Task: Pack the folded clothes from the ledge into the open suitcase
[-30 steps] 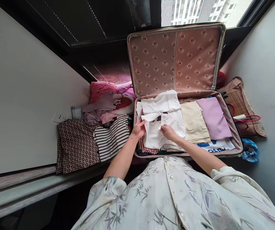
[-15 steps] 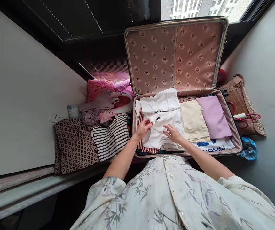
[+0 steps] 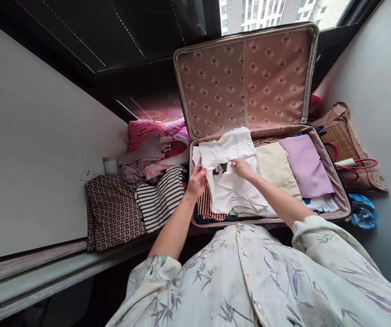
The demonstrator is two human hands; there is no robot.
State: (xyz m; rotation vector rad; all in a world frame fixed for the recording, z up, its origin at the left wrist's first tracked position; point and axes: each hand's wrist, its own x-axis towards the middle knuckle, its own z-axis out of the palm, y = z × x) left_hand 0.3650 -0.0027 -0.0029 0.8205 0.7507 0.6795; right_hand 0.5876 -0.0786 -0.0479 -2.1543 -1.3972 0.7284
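Together, your left hand (image 3: 197,182) and right hand (image 3: 242,169) pinched the white shirt (image 3: 234,193) by its edge inside the open suitcase (image 3: 273,91).

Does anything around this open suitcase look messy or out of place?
Mildly: the mauve clothing left of the suitcase lies crumpled, unlike the folded beige garment and lilac garment inside. The white shirt held by the left hand and right hand is rumpled too. Nothing looks spilled.
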